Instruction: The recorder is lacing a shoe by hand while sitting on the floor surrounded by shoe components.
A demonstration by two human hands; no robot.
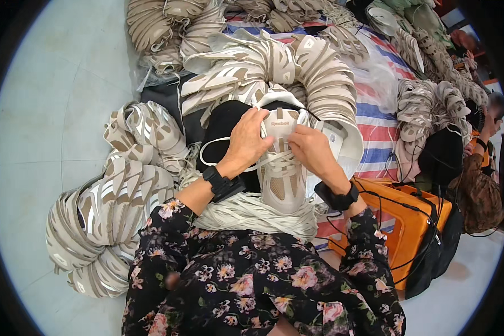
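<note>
A beige and white shoe upper lies in front of me, toe toward my body, its tongue facing up. Cream lace crosses its lower eyelets, and a loose loop of lace hangs out to the left. My left hand is closed on the left edge of the upper, thumb against the tongue. At the right eyelet edge, my right hand pinches the upper; whether lace is also between its fingertips is hidden. A thick bundle of cream laces lies across my lap below the toe.
Nested rows of shoe uppers curve beyond my hands and pile up at left. An orange plastic stool with black cables and a dark bag stands at right. Striped sheeting covers the work area. Another person sits far right.
</note>
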